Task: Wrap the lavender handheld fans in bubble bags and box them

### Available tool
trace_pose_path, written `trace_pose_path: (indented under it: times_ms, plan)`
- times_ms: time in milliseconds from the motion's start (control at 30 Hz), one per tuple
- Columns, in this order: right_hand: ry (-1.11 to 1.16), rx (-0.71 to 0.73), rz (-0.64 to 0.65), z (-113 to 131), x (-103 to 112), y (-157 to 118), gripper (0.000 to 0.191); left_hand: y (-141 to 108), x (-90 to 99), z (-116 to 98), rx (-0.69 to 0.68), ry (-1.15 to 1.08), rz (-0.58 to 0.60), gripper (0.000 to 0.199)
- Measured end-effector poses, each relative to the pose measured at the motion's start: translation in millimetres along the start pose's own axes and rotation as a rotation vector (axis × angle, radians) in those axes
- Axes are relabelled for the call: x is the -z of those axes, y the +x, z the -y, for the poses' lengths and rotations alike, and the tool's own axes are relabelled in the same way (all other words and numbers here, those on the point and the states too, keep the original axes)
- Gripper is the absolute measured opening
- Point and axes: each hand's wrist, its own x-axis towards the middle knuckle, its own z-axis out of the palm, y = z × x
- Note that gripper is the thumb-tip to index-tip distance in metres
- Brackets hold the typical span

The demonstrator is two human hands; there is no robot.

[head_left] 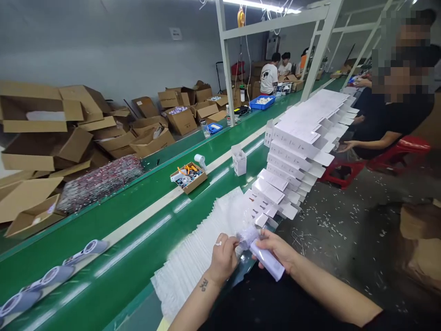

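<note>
Green conveyor belt point(144, 230) runs along this workshop, with cardboard boxes point(69, 133) heaped by the wall. Near its edge, the right hand point(277, 250) is closed around a small white fan point(267, 259), while the left hand point(223, 257) pinches a clear plastic bag point(246, 236) at the fan's end, fingers curled, probably to keep its mouth steady. Flat bags point(203, 248) lie fanned beside them, and folded white cartons point(296, 151) are stacked close, within easy reach.
</note>
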Motion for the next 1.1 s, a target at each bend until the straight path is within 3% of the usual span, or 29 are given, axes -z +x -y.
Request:
trace_pose_path:
  times_ms: [133,267,333,367,433,500,567,667,733,800,867,933,967,1033,1100]
  plan:
    - [0.026,0.094,-0.135,-10,-11,-6,0.038,-7,-7.4,-23,-0.019,-0.181,0.132,0.020]
    - [0.006,0.026,-0.194,-28,-17,-6,0.030,5,-11.0,-39,0.248,-0.264,0.172,0.018]
    - [-0.062,-0.031,-0.172,-31,-11,-10,0.023,9,-7.8,-41,0.316,-0.329,0.273,0.016]
    - [-0.141,-0.055,-0.149,-28,-5,-14,0.020,11,-5.3,-42,0.372,-0.385,0.323,0.015]
    - [-0.402,-0.089,-0.085,-12,7,-24,0.019,13,0.7,-43,0.615,-0.537,0.350,0.013]
    - [-0.726,-0.079,-0.030,15,16,-37,0.025,17,7.6,-44,0.890,-0.708,0.308,0.011]
    - [-0.948,-0.001,0.005,47,17,-48,0.028,24,15.6,-44,1.001,-0.858,0.266,0.015]
    - [-0.981,0.107,0.081,86,4,-56,0.027,36,27.8,-37,0.922,-0.995,0.198,0.031]
    - [-0.872,0.115,0.219,96,-7,-52,0.026,40,31.0,-31,0.789,-0.997,0.207,0.064]
    - [-0.713,0.104,0.376,91,-11,-41,0.025,41,25.5,-27,0.681,-0.957,0.287,0.086]
    - [-0.543,0.103,0.404,73,2,-25,0.026,37,11.0,-25,0.693,-0.905,0.341,0.072]
    - [-0.417,0.145,0.192,48,31,-4,0.028,31,-8.6,-21,0.835,-0.852,0.279,0.046]
    - [-0.398,0.184,0.005,35,50,8,0.029,28,-18.7,-17,0.934,-0.821,0.192,0.037]
    - [-0.487,0.273,-0.490,11,88,32,0.040,25,-37.6,-2,1.127,-0.781,-0.041,0.031]
    - [-0.549,0.283,-0.615,-8,117,56,0.046,28,-53.5,20,1.288,-0.772,-0.254,0.033]
